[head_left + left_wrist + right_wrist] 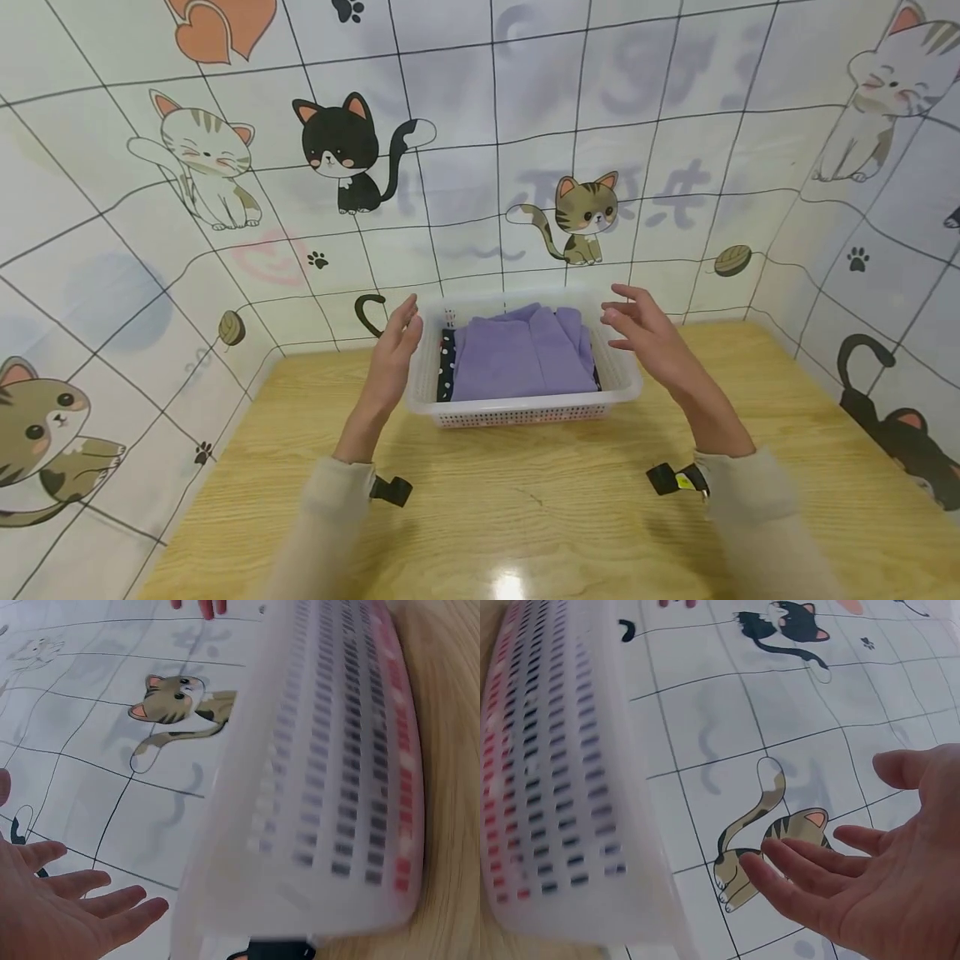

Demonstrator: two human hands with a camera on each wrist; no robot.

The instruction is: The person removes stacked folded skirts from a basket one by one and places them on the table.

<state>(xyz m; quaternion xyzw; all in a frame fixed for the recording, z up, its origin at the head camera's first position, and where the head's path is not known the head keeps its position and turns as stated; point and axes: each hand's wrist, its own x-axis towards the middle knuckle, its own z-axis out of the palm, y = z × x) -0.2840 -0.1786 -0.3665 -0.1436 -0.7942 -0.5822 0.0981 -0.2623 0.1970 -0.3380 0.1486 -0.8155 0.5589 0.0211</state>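
A white perforated plastic basket (525, 408) stands on the wooden table against the back wall. Folded purple cloth (517, 354) lies inside it, over a dark cloth with white dots (446, 367) that shows at the left edge. At the basket's left end, my left hand (392, 354) hovers with fingers extended, holding nothing. My right hand (648, 337) is raised by the right end, its fingers spread and slightly bent, with nothing in it. Both wrist views show a gap between the fingers and the basket wall (330, 750).
The wooden table (517, 500) reaches toward me in front of the basket. A white wall covering (465, 183) with black grid lines and cartoon cats closes off the back and both sides. Black straps (392, 490) sit at both sleeve cuffs.
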